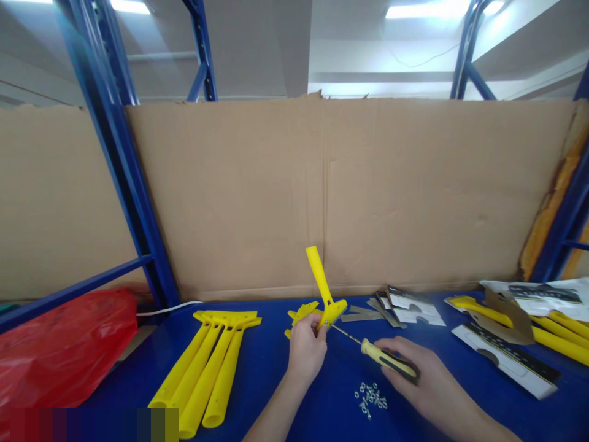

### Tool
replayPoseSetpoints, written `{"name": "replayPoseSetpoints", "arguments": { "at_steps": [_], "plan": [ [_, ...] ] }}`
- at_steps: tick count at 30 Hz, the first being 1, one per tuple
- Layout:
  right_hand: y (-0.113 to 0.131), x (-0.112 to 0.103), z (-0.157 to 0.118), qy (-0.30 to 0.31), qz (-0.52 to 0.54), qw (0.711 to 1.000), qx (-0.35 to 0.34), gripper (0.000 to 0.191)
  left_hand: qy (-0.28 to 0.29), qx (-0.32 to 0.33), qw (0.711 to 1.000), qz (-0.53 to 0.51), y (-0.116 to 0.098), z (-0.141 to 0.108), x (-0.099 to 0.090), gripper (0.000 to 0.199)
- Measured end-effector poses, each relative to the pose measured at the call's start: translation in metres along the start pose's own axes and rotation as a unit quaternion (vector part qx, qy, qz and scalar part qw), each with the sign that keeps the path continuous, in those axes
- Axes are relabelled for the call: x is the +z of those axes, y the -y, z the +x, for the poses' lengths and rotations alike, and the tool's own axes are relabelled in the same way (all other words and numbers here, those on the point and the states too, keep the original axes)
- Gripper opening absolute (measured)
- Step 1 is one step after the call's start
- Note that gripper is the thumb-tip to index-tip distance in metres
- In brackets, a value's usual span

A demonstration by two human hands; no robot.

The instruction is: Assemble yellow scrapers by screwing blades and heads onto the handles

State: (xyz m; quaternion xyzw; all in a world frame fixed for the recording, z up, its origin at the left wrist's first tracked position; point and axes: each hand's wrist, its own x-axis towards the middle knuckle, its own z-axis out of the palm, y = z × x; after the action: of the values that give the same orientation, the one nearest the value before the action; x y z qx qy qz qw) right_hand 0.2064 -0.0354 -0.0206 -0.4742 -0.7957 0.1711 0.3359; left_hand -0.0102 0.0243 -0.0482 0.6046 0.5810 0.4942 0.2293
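Observation:
Near the middle of the blue table, my left hand (307, 345) pinches the head of a yellow scraper handle (319, 276), whose tube points up and away. My right hand (426, 377) is closed around the cream and black grip of a screwdriver (389, 359). The screwdriver's thin shaft reaches left to the scraper head beside my left fingertips; the exact contact at its tip is too small to tell. Small screws and nuts (370, 398) lie in a loose pile below the screwdriver. More yellow scraper heads (304, 312) lie just behind my left hand.
Several yellow handles (221, 362) lie side by side at the left. Flat metal blades (361, 314) and white packets (414, 309) lie behind the screwdriver. Packaged yellow scrapers (559, 331) are at the right, a red bag (69, 344) at far left. A cardboard wall (322, 196) stands behind.

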Motion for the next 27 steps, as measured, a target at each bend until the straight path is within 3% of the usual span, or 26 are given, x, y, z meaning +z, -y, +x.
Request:
{"name": "replayPoseSetpoints", "arguments": {
  "at_steps": [9,20,27],
  "plan": [
    [-0.0035,0.0027,0.0016,0.016,-0.009,1.0,-0.006,0.025,0.024,0.012,0.998,0.061,-0.0014,-0.0014,0.0011,0.013],
    [-0.0055,0.0019,0.0017,0.012,-0.008,1.0,-0.004,0.024,0.03,0.009,0.998,0.062,-0.0034,-0.0017,0.0005,0.012],
    [-0.0045,-0.0001,0.0023,-0.014,-0.009,1.0,-0.023,0.026,0.035,0.031,0.995,0.092,-0.0066,-0.0025,-0.0002,0.012]
  ]
}}
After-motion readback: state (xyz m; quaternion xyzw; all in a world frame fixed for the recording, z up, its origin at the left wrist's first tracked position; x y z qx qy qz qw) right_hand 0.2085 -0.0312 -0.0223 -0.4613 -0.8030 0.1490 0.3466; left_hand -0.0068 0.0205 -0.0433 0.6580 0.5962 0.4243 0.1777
